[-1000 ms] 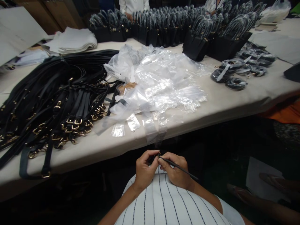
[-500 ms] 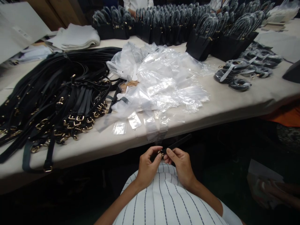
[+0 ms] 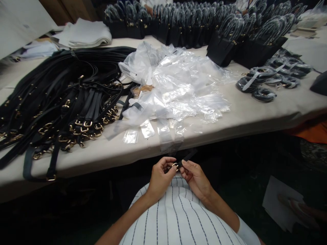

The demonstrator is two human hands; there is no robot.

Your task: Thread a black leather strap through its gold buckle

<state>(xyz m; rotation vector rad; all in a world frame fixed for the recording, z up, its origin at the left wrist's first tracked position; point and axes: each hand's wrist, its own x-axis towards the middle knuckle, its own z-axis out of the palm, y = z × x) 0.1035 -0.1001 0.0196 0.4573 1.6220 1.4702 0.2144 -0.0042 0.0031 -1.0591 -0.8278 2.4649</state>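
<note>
Just past the table's front edge, above my lap, my left hand (image 3: pixel 161 175) pinches a gold buckle (image 3: pixel 175 165) on a dark strap. My right hand (image 3: pixel 195 177) has its thumb and fingers closed on the black strap (image 3: pixel 188 157), close to the buckle. The strap's free end points up and right and blends into the dark below the table. The two hands' fingertips nearly meet at the buckle. On the table to the left lies a large heap of black straps (image 3: pixel 88 102) with gold buckles.
Clear plastic bags (image 3: pixel 178 85) are piled mid-table (image 3: pixel 133 151). Black handbags (image 3: pixel 222 47) with wrapped handles stand in rows behind. Wrapped coiled straps (image 3: pixel 263 94) lie at the right. Folded white sheets (image 3: pixel 87 34) sit at the back left. Parts of other people show behind the bags.
The strap's free end has swung and now shows shorter beside my right hand. Both hands still hold at the buckle. The camera view has shifted slightly.
</note>
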